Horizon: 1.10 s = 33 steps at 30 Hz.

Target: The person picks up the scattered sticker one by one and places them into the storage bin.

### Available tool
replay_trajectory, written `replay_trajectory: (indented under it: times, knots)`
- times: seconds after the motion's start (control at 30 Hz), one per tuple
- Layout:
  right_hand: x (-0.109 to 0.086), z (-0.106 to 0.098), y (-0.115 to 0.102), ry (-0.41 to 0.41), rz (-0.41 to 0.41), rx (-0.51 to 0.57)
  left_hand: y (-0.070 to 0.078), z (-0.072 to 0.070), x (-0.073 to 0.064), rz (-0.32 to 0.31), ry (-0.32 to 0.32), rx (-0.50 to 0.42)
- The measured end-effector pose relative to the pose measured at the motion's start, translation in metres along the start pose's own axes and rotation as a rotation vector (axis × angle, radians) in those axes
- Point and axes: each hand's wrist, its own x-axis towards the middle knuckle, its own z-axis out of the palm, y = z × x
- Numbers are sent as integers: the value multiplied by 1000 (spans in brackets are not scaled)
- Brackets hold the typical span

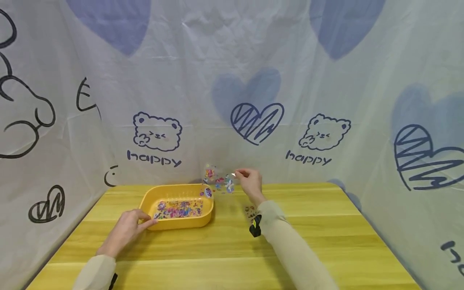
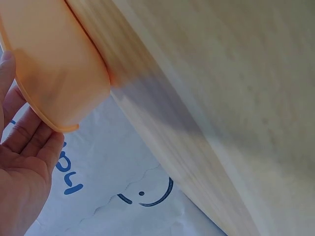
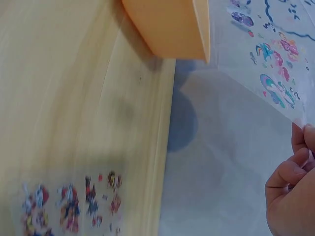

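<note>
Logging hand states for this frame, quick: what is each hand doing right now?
Left hand: open, straight fingers touching the rim of the yellow plastic tray.
Right hand: pinching a clear plastic sticker sheet, held above the table.

Tray (image 1: 180,222) sits on table (image 1: 224,249), left of centre, near back edge, w/ sticker sheets (image 1: 178,209) lying in it. Left hand (image 1: 125,230) at tray's front-left corner, touching rim. Right hand (image 1: 250,182) to tray's right, holding clear sheet (image 1: 217,182) up above tray's back-right corner. Another sheet (image 3: 69,204) flat on table, right of tray, under right forearm.
</note>
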Motion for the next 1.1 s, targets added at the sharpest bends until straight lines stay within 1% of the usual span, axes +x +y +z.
replay_trajectory:
  times: [0.1,0.27,0.37,0.5,0.7,0.9,1.1]
  knots:
    - [-2,10,-3,-18,-10,14,-1,1,-1,3,6,1]
    - [-6,24,-2,-40,-17,21,-2,3,-2,28,38,19]
    - [-7,31,-3,-42,-20,11,-1,4,-3,36,40,15]
    - [-9,40,-5,-55,-36,11,-1,6,-4,27,34,8]
    - [-13,55,-11,-117,-67,27,-1,6,-5,14,40,15]
    - [-24,71,-10,-212,-112,-53,-1,6,-6,18,28,18]
    - [-33,84,-5,-254,-126,-186,-1,7,-6,17,33,12]
